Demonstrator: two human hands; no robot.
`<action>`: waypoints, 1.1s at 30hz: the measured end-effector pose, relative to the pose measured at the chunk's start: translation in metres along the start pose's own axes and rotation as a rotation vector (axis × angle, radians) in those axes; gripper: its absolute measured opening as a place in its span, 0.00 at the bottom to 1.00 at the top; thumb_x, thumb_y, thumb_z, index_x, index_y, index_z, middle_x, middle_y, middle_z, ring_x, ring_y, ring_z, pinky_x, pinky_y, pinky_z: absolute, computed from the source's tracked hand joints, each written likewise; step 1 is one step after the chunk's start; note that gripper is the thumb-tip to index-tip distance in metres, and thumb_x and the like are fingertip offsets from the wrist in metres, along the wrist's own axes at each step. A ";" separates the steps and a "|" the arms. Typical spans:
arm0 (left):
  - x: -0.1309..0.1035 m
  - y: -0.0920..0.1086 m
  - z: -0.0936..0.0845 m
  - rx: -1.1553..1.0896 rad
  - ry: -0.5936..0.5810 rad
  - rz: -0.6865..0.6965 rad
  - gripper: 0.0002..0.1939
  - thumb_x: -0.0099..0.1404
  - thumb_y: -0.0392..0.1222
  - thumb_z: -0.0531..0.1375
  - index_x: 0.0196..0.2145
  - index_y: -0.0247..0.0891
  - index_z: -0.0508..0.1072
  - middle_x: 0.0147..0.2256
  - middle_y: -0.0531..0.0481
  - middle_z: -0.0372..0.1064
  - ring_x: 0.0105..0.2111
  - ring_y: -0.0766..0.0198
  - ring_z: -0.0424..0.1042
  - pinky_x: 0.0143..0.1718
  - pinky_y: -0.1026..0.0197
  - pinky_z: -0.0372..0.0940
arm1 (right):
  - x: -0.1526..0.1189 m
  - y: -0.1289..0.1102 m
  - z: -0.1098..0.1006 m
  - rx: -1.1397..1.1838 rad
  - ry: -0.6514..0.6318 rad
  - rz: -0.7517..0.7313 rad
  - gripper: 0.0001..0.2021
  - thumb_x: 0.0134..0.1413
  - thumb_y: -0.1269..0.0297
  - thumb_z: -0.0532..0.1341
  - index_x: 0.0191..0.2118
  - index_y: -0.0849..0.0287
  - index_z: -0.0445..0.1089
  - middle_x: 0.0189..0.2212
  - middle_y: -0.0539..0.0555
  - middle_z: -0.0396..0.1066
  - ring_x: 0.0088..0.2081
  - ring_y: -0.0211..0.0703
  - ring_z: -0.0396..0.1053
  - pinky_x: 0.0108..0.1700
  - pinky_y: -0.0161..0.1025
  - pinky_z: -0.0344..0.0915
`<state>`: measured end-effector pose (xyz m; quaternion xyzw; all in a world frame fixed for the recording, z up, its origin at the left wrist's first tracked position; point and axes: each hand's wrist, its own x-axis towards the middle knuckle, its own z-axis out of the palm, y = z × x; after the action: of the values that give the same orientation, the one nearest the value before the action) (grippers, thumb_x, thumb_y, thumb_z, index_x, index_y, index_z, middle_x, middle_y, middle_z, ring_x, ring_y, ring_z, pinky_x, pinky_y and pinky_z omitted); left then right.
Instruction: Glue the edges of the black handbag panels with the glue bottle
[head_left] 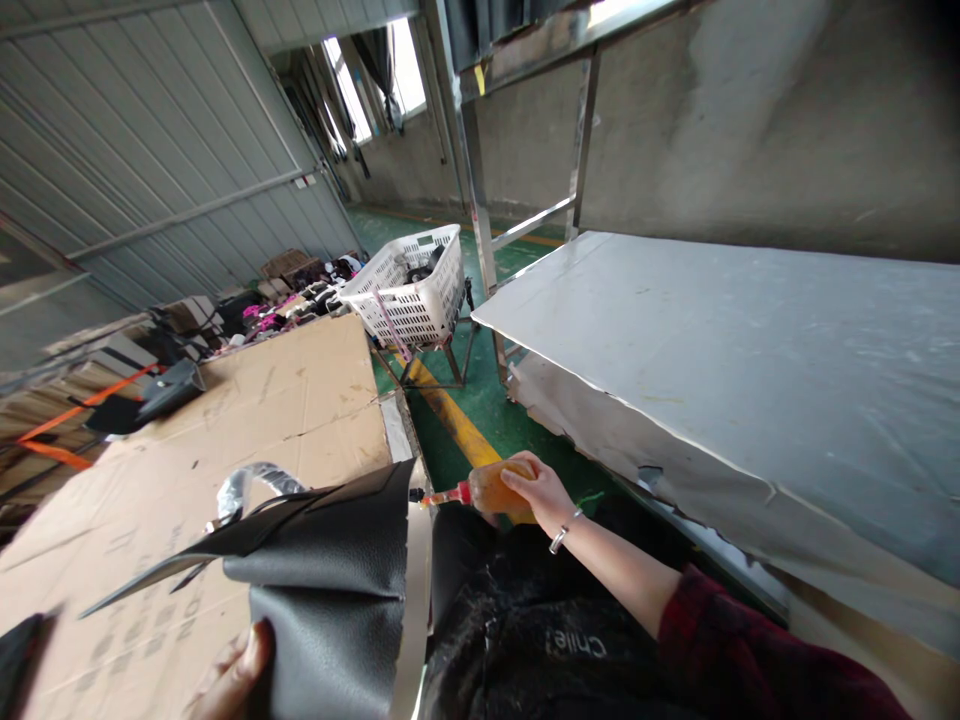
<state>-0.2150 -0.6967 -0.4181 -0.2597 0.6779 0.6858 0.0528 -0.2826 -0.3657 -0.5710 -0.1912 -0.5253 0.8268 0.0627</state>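
Observation:
A black leather bag (337, 570) lies on its side on the cardboard-covered table, close in front of me. Its handle (259, 485) is wrapped in clear plastic and points to the far side. A pale strip (417, 590) runs along the bag's right-hand edge. At the bottom of the view my left hand (232, 675) grips the bag, thumb against the leather; part of that hand is cut off. My right hand (536, 490) is wrapped round a squeeze bottle (491, 488) of amber liquid with a red cap. The bottle is tilted sideways, its nozzle at the strip's upper end.
Flattened cardboard (300, 390) covers the table, with another black bag (172, 395) farther left. A white plastic basket (412, 300) stands on a metal stand beyond the table. To the right is a large grey-topped table (720, 340). Green floor with a yellow line (454, 420) runs between.

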 end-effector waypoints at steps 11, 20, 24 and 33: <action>0.007 -0.004 -0.006 -0.104 0.042 -0.035 0.33 0.55 0.53 0.67 0.58 0.41 0.74 0.45 0.44 0.82 0.59 0.36 0.70 0.53 0.45 0.73 | 0.007 0.002 0.010 0.058 0.039 0.020 0.31 0.19 0.39 0.78 0.26 0.55 0.70 0.22 0.47 0.70 0.28 0.43 0.67 0.34 0.41 0.65; 0.006 -0.005 -0.004 -0.127 0.046 -0.034 0.25 0.55 0.52 0.67 0.50 0.44 0.79 0.44 0.43 0.82 0.59 0.34 0.69 0.53 0.44 0.73 | -0.001 0.011 -0.002 0.046 -0.037 0.069 0.27 0.22 0.43 0.79 0.26 0.56 0.72 0.22 0.47 0.70 0.28 0.43 0.67 0.33 0.40 0.64; 0.005 -0.004 -0.003 -0.131 0.072 -0.071 0.25 0.57 0.50 0.66 0.52 0.46 0.76 0.46 0.44 0.81 0.62 0.38 0.66 0.52 0.47 0.74 | -0.005 0.011 -0.005 0.052 -0.057 0.087 0.27 0.23 0.43 0.78 0.27 0.56 0.72 0.23 0.47 0.70 0.28 0.44 0.68 0.33 0.41 0.64; -0.001 -0.003 0.003 -0.113 0.050 -0.044 0.34 0.58 0.53 0.64 0.62 0.45 0.70 0.47 0.43 0.81 0.57 0.35 0.71 0.49 0.44 0.75 | -0.010 0.010 -0.007 0.090 -0.093 0.113 0.28 0.20 0.44 0.80 0.26 0.57 0.73 0.24 0.49 0.72 0.29 0.44 0.69 0.33 0.40 0.65</action>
<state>-0.2135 -0.6935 -0.4204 -0.2942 0.6333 0.7149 0.0364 -0.2694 -0.3673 -0.5802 -0.1788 -0.4780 0.8599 -0.0003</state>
